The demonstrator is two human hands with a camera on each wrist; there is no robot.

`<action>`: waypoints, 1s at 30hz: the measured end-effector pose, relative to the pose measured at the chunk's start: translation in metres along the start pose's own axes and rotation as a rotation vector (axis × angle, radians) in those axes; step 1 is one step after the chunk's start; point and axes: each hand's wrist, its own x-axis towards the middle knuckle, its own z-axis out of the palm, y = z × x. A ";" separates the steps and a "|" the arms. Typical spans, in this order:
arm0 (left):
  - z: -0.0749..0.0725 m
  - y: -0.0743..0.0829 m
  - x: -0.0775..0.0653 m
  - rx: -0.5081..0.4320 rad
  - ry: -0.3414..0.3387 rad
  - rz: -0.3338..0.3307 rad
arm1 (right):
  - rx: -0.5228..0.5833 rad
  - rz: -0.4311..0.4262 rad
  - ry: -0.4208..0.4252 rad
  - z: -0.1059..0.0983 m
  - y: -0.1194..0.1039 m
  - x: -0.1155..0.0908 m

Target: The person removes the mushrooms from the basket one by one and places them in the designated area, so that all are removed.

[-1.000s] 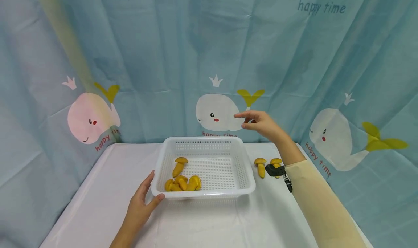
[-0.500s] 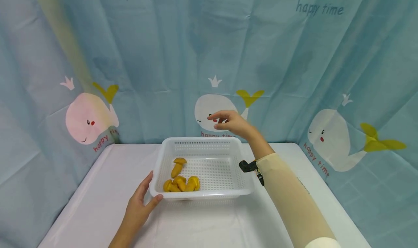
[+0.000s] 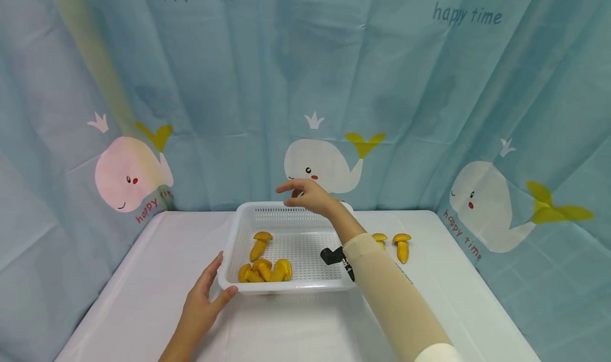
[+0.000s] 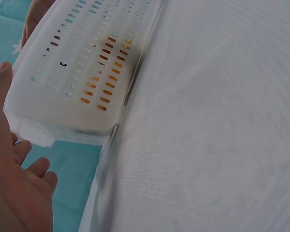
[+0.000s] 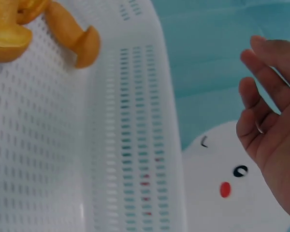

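Resting between the hands (image 3: pixel 202 297) (image 3: pixel 309 195), the basket (image 3: pixel 305 286) holds mushrooms (image 3: pixel 281 271)

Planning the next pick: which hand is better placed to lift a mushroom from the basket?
Likely the right hand, empty by the far rim of the basket; the left hand is at its near-left corner.

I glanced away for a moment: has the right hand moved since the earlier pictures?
Yes, leftward and slightly down: in the head view, the right hand has gone from the tail of the middle printed whale to just below its eye.
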 end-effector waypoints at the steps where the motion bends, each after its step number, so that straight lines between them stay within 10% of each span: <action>1: 0.000 0.000 0.000 -0.002 0.000 0.001 | -0.005 0.000 -0.013 0.005 0.002 0.002; 16: -0.001 -0.004 -0.001 -0.016 0.001 0.037 | 0.010 0.106 -0.114 0.066 0.034 0.024; 30: 0.000 -0.004 -0.001 0.024 0.026 0.049 | -0.080 0.115 -0.156 0.077 0.042 0.029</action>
